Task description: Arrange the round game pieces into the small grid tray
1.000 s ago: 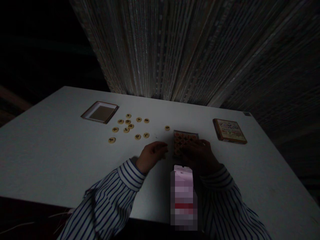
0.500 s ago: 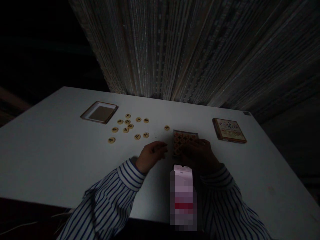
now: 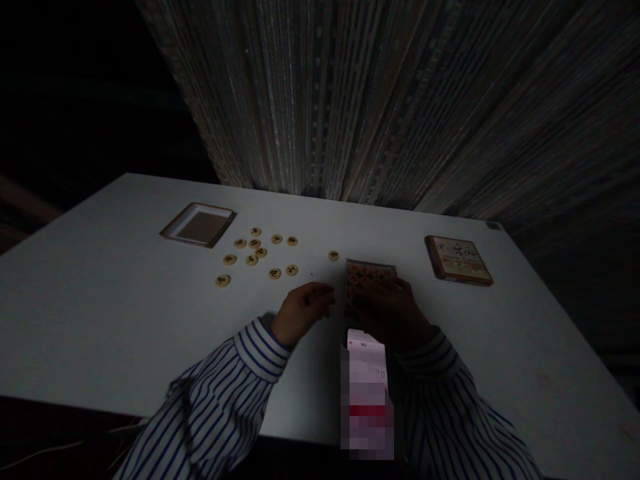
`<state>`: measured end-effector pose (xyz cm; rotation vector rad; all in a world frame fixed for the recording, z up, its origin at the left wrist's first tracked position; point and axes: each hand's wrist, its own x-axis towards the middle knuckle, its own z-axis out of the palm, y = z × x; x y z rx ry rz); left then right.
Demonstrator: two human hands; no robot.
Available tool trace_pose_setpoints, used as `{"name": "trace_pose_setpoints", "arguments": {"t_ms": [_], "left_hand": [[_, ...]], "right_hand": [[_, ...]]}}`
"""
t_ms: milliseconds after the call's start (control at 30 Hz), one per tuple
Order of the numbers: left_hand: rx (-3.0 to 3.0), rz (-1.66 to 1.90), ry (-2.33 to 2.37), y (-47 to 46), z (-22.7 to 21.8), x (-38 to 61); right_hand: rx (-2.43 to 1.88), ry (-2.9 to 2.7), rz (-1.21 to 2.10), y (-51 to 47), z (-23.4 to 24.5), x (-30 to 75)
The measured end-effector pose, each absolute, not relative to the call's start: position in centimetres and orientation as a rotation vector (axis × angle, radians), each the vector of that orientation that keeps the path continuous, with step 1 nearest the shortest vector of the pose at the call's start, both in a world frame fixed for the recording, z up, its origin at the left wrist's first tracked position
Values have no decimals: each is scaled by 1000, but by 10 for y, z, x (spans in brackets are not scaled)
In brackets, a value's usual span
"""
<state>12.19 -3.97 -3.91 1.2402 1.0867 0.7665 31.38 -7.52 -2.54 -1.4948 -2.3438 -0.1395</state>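
A small tray filled with rows of round Chinese chess pieces lies in front of me. My right hand reaches over its lower right part, with the fingertips at the pieces; deep shadow hides whether they grip one. Just left of the tray, my left hand hovers or rests near the table, its fingers loosely curved and thumb apart, with nothing visible in them. One loose Chinese chess piece lies beyond the left hand, close to the tray's upper left corner. Several more loose pieces with dark characters are scattered farther left.
An open box part stands at the table's far left. On the right lies a printed box lid. A lit phone sits between my forearms. Behind the white table hangs a striped curtain.
My right hand has shifted slightly left and toward the near side over the tray. My left hand and the loose pieces have stayed in place.
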Motion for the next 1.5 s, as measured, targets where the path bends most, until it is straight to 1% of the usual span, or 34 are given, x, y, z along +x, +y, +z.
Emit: {"name": "trace_pose_setpoints", "arguments": {"t_ms": [467,567,700,867,1067,1267,1500], "left_hand": [[1241,763,1091,-40,-36,122],[1291,778,1085,-41,-43,122],[1568,812,1158,-46,-47,124],[1940,761,1175,-51,-48,126],[2090,713,1124,-51,-54,128],[2159,675,1123,-49,-55,130],[2251,742,1087,-49,-60,131]], "right_hand": [[-1556,-2324,-139,-73,-24,320],[-1711,-2205,-137,-71,-20,333],[-2023,-1808,-112,-70,-16,351],[-2330,-1717,43,-69,-20,360],[-2408,-1787,142,-68,-23,357],[-2387,-1856,127,-67,-24,355],[-2420,-1822,235,-65,-22,352]]}}
